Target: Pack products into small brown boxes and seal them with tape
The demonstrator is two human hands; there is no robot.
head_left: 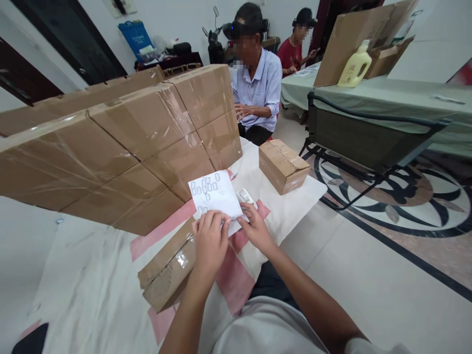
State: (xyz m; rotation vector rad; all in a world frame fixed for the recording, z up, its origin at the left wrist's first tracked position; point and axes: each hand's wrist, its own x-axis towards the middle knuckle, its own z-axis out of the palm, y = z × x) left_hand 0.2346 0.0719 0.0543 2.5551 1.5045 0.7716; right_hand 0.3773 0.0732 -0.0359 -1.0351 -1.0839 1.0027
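Note:
A white sheet of paper (224,196), drawn with several small dark rectangles, is held up in front of me. My left hand (212,231) grips its lower left part, fingers over the front. At the lower right edge, my right hand (255,227) pinches the paper between thumb and fingers. A narrow strip along the bottom looks folded, though the fingers partly cover it. Just behind my right fingers lies a small white object (245,196), partly hidden, whose kind I cannot make out. Under my left forearm sits a long taped cardboard box (167,268).
A wall of taped cardboard boxes (147,132) stands along the table's far left side. Another cardboard box (283,164) rests near the right edge of the tablecloth (302,194). Beyond are a seated person (258,83), a folding frame (365,137) and a yellow jug (355,66).

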